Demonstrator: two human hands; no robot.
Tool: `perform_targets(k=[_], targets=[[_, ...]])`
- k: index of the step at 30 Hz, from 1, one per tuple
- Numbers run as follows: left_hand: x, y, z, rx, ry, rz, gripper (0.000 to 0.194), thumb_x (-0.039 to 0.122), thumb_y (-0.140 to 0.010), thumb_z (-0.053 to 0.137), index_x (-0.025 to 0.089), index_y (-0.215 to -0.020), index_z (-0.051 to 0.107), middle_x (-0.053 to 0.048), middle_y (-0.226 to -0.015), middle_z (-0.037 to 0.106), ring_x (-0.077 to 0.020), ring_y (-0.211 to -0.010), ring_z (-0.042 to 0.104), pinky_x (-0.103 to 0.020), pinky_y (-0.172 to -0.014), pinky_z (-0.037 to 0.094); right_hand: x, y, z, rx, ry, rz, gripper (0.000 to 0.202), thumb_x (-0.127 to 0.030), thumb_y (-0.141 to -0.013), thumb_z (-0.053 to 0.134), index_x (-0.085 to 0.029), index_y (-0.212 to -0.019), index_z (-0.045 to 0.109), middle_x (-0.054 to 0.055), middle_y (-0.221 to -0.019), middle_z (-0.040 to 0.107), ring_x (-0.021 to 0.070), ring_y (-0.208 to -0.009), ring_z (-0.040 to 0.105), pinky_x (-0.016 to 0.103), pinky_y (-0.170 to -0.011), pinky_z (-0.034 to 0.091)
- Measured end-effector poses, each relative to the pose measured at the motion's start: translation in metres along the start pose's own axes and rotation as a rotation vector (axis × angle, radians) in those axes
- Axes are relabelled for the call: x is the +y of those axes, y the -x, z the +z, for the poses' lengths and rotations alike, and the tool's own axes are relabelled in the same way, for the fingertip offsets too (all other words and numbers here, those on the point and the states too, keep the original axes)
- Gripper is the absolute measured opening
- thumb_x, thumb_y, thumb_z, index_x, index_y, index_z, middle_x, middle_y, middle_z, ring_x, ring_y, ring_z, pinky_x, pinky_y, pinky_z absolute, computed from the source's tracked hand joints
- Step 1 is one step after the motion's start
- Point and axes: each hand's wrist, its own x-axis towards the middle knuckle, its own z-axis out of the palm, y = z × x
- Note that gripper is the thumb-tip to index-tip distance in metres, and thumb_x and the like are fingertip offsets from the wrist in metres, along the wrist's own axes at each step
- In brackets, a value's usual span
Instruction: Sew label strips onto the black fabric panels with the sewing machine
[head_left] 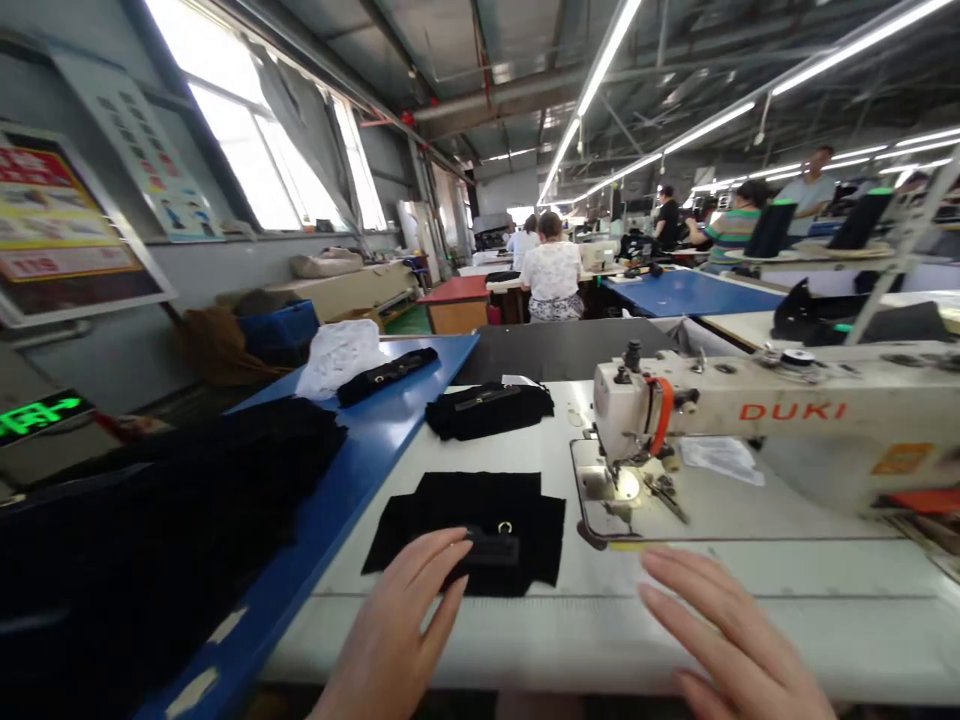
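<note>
A flat black fabric piece [525, 510] with notched corners lies on the white sewing table [600, 630]. It bears a small gold ring [505, 527] and a dark strip. My left hand [412, 610] rests at its lower left part, thumb apart from the fingers; whether the fingertips pinch anything is hard to see. To the right, my right hand [727, 630] hovers over the table's front with its fingers spread and nothing in it. The sewing machine [750, 410] stands beyond that hand, its needle area [626, 485] lit.
Behind the fabric piece lies a folded black piece [491, 408]. On the blue table [390, 430] at left are a black heap [172, 530], another black piece [386, 375] and white cloth [341, 355]. Several people sit or stand farther back.
</note>
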Motion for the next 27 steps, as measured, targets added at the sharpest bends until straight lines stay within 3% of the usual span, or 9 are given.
perform_targets(k=[3, 6, 8, 11, 13, 16, 20, 27], targets=[[-0.013, -0.016, 0.042, -0.191, 0.041, 0.061, 0.034, 0.032, -0.094, 0.046, 0.023, -0.122, 0.062, -0.006, -0.127, 0.062, -0.0212, -0.117, 0.058, -0.036, -0.099, 0.05, 0.008, -0.016, 0.014, -0.03, 0.14, -0.013, 0.049, -0.019, -0.091, 0.051, -0.029, -0.138, 0.047, 0.006, -0.13, 0.059, 0.0254, -0.119, 0.055, 0.041, -0.098, 0.051], [-0.021, -0.029, 0.08, -0.38, 0.039, 0.128, 0.041, 0.038, -0.093, 0.049, 0.027, -0.132, 0.055, -0.005, -0.14, 0.052, -0.0248, -0.13, 0.047, -0.042, -0.105, 0.043, 0.041, -0.014, 0.022, -0.019, 0.211, 0.073, 0.031, -0.017, -0.094, 0.044, -0.022, -0.12, 0.062, 0.009, -0.118, 0.064, 0.0229, -0.108, 0.06, 0.038, -0.092, 0.053], [-0.021, -0.038, 0.101, -0.445, 0.041, 0.141, 0.045, 0.042, -0.093, 0.047, 0.03, -0.137, 0.05, -0.004, -0.145, 0.046, -0.026, -0.134, 0.042, -0.045, -0.107, 0.04, 0.073, -0.004, 0.015, -0.002, 0.28, 0.165, 0.029, -0.017, -0.095, 0.041, -0.019, -0.111, 0.065, 0.01, -0.11, 0.067, 0.0226, -0.101, 0.062, 0.038, -0.088, 0.053], [-0.014, -0.047, 0.122, -0.439, 0.055, 0.12, 0.048, 0.044, -0.095, 0.042, 0.032, -0.141, 0.043, -0.004, -0.148, 0.042, -0.0255, -0.136, 0.038, -0.046, -0.108, 0.037, 0.126, 0.011, -0.012, 0.07, 0.431, 0.379, 0.028, -0.019, -0.094, 0.042, -0.015, -0.105, 0.068, 0.012, -0.103, 0.068, 0.0224, -0.096, 0.063, 0.036, -0.086, 0.053], [-0.006, -0.049, 0.131, -0.409, 0.056, 0.108, 0.048, 0.043, -0.095, 0.041, 0.032, -0.142, 0.041, -0.003, -0.149, 0.04, -0.0256, -0.137, 0.037, -0.047, -0.109, 0.036, 0.155, 0.014, -0.033, 0.079, 0.55, 0.565, 0.027, -0.017, -0.092, 0.046, -0.014, -0.106, 0.068, 0.012, -0.106, 0.067, 0.0235, -0.099, 0.062, 0.035, -0.088, 0.051], [0.006, -0.05, 0.137, -0.38, 0.047, 0.104, 0.049, 0.042, -0.095, 0.04, 0.031, -0.142, 0.042, -0.004, -0.149, 0.04, -0.0264, -0.137, 0.037, -0.047, -0.108, 0.036, 0.184, 0.009, -0.053, -0.038, 0.672, 0.74, 0.027, -0.017, -0.092, 0.049, -0.015, -0.112, 0.067, 0.012, -0.116, 0.064, 0.0232, -0.106, 0.06, 0.032, -0.091, 0.048], [0.015, -0.054, 0.139, -0.404, 0.031, 0.12, 0.048, 0.042, -0.094, 0.041, 0.03, -0.141, 0.045, -0.004, -0.149, 0.041, -0.0273, -0.137, 0.038, -0.049, -0.108, 0.036, 0.202, 0.0, -0.058, -0.127, 0.718, 0.777, 0.023, -0.015, -0.089, 0.054, -0.014, -0.107, 0.068, 0.012, -0.111, 0.066, 0.024, -0.102, 0.06, 0.031, -0.088, 0.046], [0.024, -0.058, 0.142, -0.42, 0.04, 0.103, 0.048, 0.041, -0.094, 0.04, 0.031, -0.14, 0.046, -0.004, -0.149, 0.041, -0.0275, -0.138, 0.036, -0.05, -0.109, 0.033, 0.203, -0.002, -0.054, -0.187, 0.768, 0.792, 0.023, -0.018, -0.093, 0.049, -0.015, -0.087, 0.07, 0.012, -0.095, 0.068, 0.0234, -0.093, 0.06, 0.028, -0.079, 0.044]])
